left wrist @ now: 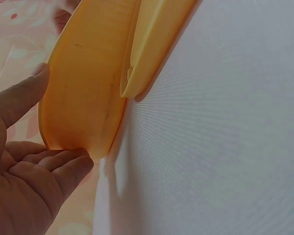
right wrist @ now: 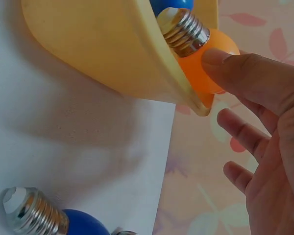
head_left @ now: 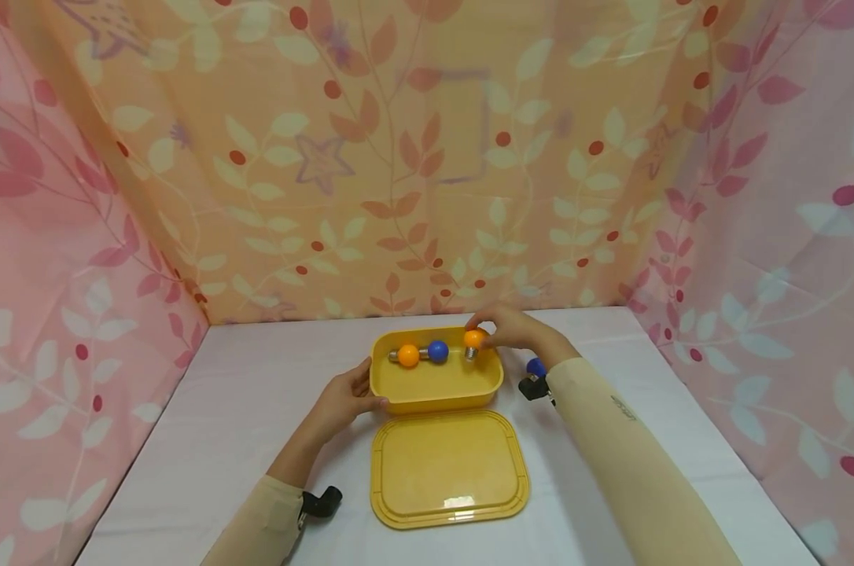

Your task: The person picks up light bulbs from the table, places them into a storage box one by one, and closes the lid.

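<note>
My right hand (head_left: 515, 328) pinches an orange light bulb (head_left: 473, 339) by its round end, over the right part of a yellow plastic box (head_left: 437, 405). Its silver screw base points down into the box in the head view. Inside, an orange bulb (head_left: 409, 356) and a blue bulb (head_left: 438, 351) lie in a row along the far side. At the box's left end my left hand (head_left: 340, 402) holds the wall, thumb (left wrist: 27, 95) at the rim and fingers against the outside.
A yellow lid (head_left: 450, 469) lies flat in front of the box. On the white tabletop (head_left: 257, 393), right of the box, a blue bulb (right wrist: 83, 224) lies beside another metal base (right wrist: 125, 233), partly cut off. Patterned cloth (head_left: 427, 157) hangs behind and at both sides.
</note>
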A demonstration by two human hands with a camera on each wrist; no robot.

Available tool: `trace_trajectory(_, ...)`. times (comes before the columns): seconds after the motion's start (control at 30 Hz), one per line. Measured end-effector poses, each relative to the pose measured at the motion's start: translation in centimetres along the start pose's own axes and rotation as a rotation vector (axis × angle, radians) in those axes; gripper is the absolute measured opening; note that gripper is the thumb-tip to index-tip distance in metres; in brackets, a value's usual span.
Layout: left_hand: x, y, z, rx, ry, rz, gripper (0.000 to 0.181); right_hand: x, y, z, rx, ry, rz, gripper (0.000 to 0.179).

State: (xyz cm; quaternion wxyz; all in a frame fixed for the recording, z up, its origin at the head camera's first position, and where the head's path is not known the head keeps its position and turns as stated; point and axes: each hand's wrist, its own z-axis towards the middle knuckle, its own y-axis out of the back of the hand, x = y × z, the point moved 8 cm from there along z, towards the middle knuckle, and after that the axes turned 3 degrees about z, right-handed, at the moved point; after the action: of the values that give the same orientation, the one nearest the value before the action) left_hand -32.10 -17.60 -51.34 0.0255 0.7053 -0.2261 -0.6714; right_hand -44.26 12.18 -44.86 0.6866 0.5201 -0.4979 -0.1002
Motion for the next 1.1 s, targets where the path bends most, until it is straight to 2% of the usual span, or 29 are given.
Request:
trace_trajectory(0.3,0.1,-0.2,0.0,0.007,-0.006,-0.01,0.1,-0.5,-1.3,0.7,0.086,-0.024,-0.155,0.037)
trace_trajectory(0.57,0.0,-0.1,0.0,-0.001,-0.019,0.007,0.1,-0.2,-1.6,0.9,0.09,-0.013,-0.182,0.038)
trace_trajectory(0.8,0.1,0.1,0.1,-0.003,-0.012,0.022,0.101,0.6,-0.6,0.1,0.044,0.047,-0.174,0.037)
trace_trajectory(1.1,0.1,0.0,-0.1,-0.006,-0.013,0.015,0.101,1.3,0.9,-2.7,-0.059,0.038,-0.123,0.034)
